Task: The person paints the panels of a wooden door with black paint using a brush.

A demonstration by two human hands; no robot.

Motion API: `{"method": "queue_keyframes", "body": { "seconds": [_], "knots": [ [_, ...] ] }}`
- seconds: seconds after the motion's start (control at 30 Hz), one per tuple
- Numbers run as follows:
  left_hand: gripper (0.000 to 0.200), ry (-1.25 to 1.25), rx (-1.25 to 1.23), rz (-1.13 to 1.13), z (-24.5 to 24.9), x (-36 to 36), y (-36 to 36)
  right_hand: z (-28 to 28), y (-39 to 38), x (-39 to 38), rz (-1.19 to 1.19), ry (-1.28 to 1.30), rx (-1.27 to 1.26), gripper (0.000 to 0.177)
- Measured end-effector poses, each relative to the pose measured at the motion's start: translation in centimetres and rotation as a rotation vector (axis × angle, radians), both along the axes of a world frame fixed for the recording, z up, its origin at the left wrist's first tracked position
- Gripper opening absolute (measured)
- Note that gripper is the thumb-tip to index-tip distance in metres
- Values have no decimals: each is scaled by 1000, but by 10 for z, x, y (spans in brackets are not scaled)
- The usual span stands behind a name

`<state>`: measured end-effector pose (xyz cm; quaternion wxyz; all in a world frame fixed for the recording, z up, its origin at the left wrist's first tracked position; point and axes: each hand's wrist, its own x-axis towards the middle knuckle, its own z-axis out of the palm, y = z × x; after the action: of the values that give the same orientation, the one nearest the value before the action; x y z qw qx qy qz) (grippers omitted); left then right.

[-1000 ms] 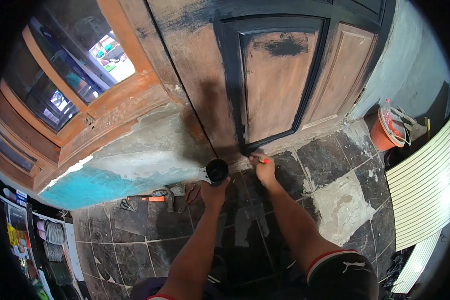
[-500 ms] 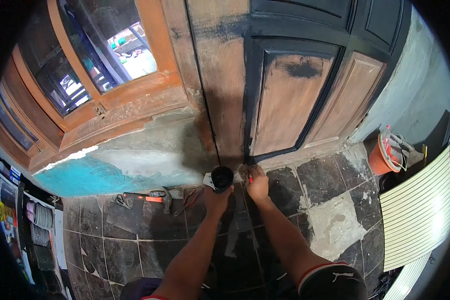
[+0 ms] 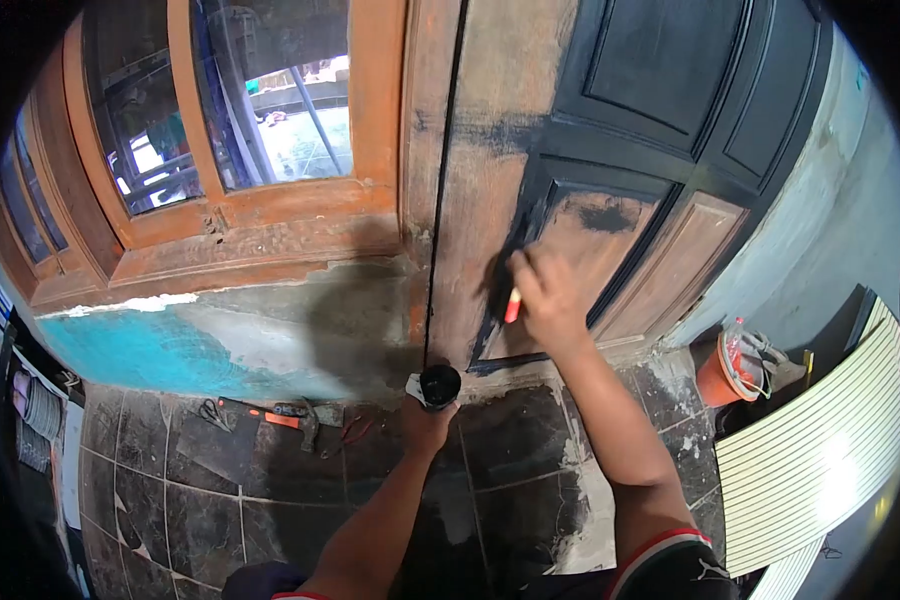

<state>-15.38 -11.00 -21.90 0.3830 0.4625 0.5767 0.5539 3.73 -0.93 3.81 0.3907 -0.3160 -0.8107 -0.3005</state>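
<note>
My left hand (image 3: 428, 424) grips a small cup of black paint (image 3: 439, 386) low in front of the door frame. Up at the door, my right hand (image 3: 550, 300) is closed around a paintbrush (image 3: 513, 306) with a red handle end. The brush's bristles are hidden by my fingers, near the left border of the lower panel. The wooden door (image 3: 660, 150) is black over its upper part and around the lower panel's border. Bare brown wood shows inside the lower panels, with a dark smear near the top of one.
On the dark tiled floor (image 3: 300, 520) lie a hammer (image 3: 308, 428), red-handled pliers (image 3: 358, 428) and scissors (image 3: 213, 414). An orange bucket (image 3: 722, 375) stands at the right wall, near ribbed cream panels (image 3: 820, 450). An orange-brown window frame (image 3: 375, 120) is at left.
My right hand has risen with the paintbrush from the door's bottom edge to the lower panel's left border. The left hand still holds the cup. The camera view has shifted.
</note>
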Motion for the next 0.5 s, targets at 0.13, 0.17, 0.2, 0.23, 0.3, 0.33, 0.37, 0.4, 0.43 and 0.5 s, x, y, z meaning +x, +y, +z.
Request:
{"method": "queue_keyframes", "body": {
  "seconds": [0.13, 0.17, 0.2, 0.23, 0.3, 0.33, 0.37, 0.4, 0.43, 0.5],
  "knots": [
    [61, 80, -22, 47, 27, 11, -4, -56, -8, 9, -2, -327, -255, 34],
    [61, 71, 12, 58, 21, 14, -3, -61, -8, 10, 23, -394, -338, 33],
    [61, 63, 46, 71, 8, 18, 1, -49, -9, 7, 33, -393, -279, 33],
    [62, 55, 78, 84, 6, 20, 4, -28, -12, 2, 45, -392, -223, 32],
    [63, -26, 73, 50, 7, 24, 6, 13, -7, -4, 60, -299, -82, 33],
    [63, -65, 69, 29, 9, 26, 5, 39, -2, -4, 34, -216, -41, 35],
    [64, -83, 73, 40, 9, 28, 5, 63, 4, -2, 5, -133, 0, 36],
    [65, -102, 78, 51, 8, 31, 6, 79, 10, 0, 34, -39, 6, 41],
    [66, -120, 83, 61, 7, 32, 7, 83, 10, 1, 35, -36, 38, 42],
    [68, -146, 81, 25, 2, 32, 11, 71, 14, 4, 0, -126, 80, 44]
  ]
}}
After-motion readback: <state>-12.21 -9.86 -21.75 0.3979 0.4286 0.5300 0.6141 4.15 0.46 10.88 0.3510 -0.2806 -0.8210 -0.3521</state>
